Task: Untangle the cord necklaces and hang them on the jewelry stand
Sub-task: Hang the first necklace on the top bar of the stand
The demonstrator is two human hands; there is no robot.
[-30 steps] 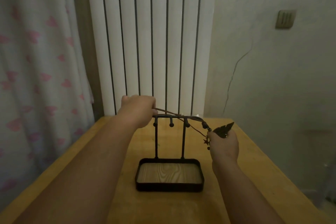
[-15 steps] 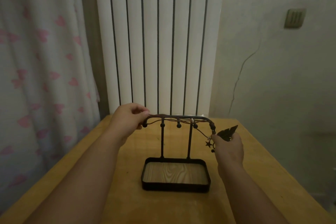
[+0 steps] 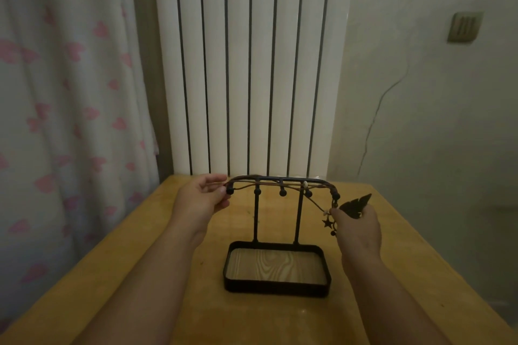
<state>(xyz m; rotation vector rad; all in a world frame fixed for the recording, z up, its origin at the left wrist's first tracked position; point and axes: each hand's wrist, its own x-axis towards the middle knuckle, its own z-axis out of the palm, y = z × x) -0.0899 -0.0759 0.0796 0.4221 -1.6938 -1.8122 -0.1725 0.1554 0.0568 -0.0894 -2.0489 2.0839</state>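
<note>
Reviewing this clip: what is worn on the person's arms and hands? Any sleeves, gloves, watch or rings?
Nothing worn shows. The left hand and right hand have no gloves, and no rings can be made out in the dim light. The left forearm and right forearm show no sleeve, watch or bracelet.

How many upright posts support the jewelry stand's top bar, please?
2: the left post and the right post, both rising from the tray's rear rim; none seems hidden.
</note>
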